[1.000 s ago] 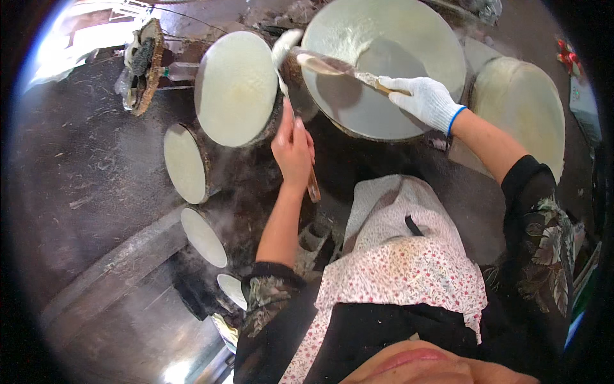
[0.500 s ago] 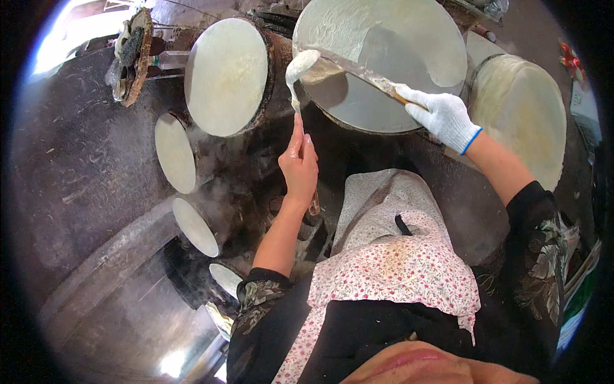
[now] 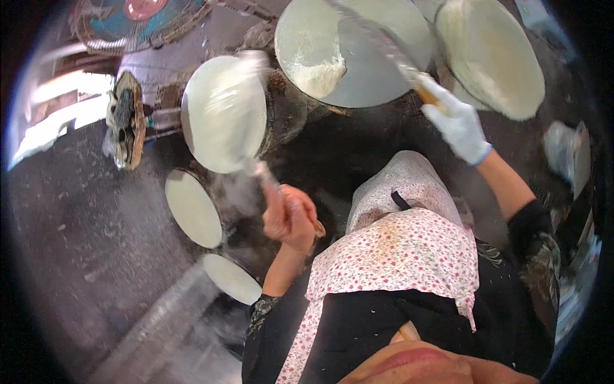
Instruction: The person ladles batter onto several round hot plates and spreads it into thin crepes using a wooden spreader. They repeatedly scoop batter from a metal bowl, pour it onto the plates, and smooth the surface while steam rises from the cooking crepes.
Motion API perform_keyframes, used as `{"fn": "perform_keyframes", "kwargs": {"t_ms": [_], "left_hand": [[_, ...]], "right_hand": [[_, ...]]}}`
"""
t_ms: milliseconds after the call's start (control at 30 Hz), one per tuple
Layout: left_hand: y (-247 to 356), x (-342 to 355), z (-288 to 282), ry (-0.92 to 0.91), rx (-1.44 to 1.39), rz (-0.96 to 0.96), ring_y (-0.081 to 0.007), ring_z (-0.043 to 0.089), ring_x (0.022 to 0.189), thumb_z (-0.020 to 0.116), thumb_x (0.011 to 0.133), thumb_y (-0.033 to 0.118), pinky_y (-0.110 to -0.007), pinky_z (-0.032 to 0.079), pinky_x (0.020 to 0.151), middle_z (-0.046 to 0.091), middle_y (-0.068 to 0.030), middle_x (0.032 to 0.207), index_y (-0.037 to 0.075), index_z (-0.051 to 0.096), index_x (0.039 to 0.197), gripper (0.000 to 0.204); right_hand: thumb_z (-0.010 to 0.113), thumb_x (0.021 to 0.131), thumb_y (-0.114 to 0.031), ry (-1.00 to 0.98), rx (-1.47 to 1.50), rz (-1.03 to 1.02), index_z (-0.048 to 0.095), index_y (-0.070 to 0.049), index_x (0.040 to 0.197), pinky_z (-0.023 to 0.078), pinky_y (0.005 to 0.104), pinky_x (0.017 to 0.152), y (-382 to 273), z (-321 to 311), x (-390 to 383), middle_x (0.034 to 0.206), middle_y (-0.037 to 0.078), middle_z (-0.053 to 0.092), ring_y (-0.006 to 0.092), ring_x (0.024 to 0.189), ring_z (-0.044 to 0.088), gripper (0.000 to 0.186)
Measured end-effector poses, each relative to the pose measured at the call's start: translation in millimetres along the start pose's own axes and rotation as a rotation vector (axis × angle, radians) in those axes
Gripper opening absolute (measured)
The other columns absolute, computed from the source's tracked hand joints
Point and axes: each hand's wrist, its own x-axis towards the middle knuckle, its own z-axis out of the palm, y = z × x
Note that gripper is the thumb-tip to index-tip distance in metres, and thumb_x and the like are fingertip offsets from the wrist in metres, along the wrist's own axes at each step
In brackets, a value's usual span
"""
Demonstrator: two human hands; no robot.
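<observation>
My bare left hand [image 3: 291, 216] is closed round the handle of a batter-coated ladle, its wooden end showing beside my palm. Motion smears the ladle's front part [image 3: 257, 168] near the lower edge of a round pale-coated griddle [image 3: 220, 128]. My white-gloved right hand [image 3: 457, 125] grips the wooden handle of a long flat metal scraper [image 3: 384, 48]. The blurred blade reaches across the large round griddle [image 3: 384, 80]. A ridge of thick white batter [image 3: 320, 78] lies on that griddle's left part, beside a bare-looking grey area.
Two smaller pale discs [image 3: 193, 208] [image 3: 233, 280] curve away at lower left. Another large pale-coated round [image 3: 492, 57] stands at the far right. A fan [image 3: 144, 22] is at the upper left, above a rough-edged tray [image 3: 128, 121]. Steam drifts near the left griddles.
My left hand has come down and left with the ladle, away from the large griddle. My right hand's scraper blade has swung farther away. The view has shifted, bringing the fan into sight.
</observation>
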Motion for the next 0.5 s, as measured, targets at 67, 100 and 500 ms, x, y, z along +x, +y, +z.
{"fn": "perform_keyframes", "kwargs": {"t_ms": [67,100,500], "left_hand": [[11.5,11.5,-26.2,0.121,-0.055,0.047,-0.0115,0.046,0.049,0.044,0.115,0.023,-0.027,0.040,0.046,0.056,-0.0062,0.066,0.007,0.008,0.171,0.068],[15.2,17.2,-37.6,0.123,-0.018,0.103,-0.0120,0.046,0.049,0.042,0.116,0.026,-0.027,0.040,0.046,0.054,-0.0064,0.066,0.008,0.003,0.171,0.069],[11.3,-63.2,-128.9,0.137,-0.178,-0.243,-0.0096,0.043,0.049,0.040,0.116,0.023,-0.025,0.040,0.043,0.050,-0.0041,0.073,0.015,0.009,0.172,0.065]], "right_hand": [[0.060,0.102,-0.012,-0.144,0.252,0.280,0.048,-0.022,0.161,0.056,0.0319,0.082,-29.2,69.8,-0.5,0.122,0.011,0.069,0.0121,0.087,0.066,0.061],[0.058,0.102,-0.011,-0.196,0.354,0.379,0.044,-0.027,0.163,0.054,0.0311,0.068,-45.5,110.0,4.7,0.106,0.007,0.069,0.0098,0.072,0.059,0.064],[0.047,0.100,-0.016,0.177,0.008,0.438,0.043,-0.036,0.160,0.053,0.0559,0.089,-102.5,239.2,29.5,0.107,0.032,0.071,0.0501,0.098,0.070,0.063]]}}
